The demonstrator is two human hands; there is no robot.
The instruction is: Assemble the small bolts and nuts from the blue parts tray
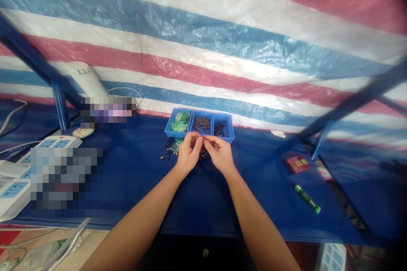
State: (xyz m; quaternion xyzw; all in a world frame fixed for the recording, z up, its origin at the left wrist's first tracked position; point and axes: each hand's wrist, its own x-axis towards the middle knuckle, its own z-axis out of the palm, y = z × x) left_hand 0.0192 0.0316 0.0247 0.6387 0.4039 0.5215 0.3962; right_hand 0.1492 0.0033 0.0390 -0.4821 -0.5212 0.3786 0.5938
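My left hand [190, 151] and my right hand [220, 152] meet just in front of the blue bins, thumbs and fingers pinched together. Whatever lies between the fingertips is too small and covered to name. Behind them stands a blue three-part bin [224, 117]. Green plastic packets [179, 122] fill its left compartment, small brass-coloured metal parts [202, 124] the middle one, and dark screw-like pieces [219, 128] the right one. Loose dark and brass-coloured pieces [163, 157] and another green packet [177, 144] lie on the table beside and partly behind my left hand.
The blue table [127, 194] backs onto a striped plastic sheet [190, 63]. White power strips [14, 199] lie at the left, near a white cylindrical device [87, 80] and blurred-out items. A red box [296, 164] and a green tube-shaped packet [307, 198] lie right, near a blue frame post [321, 142].
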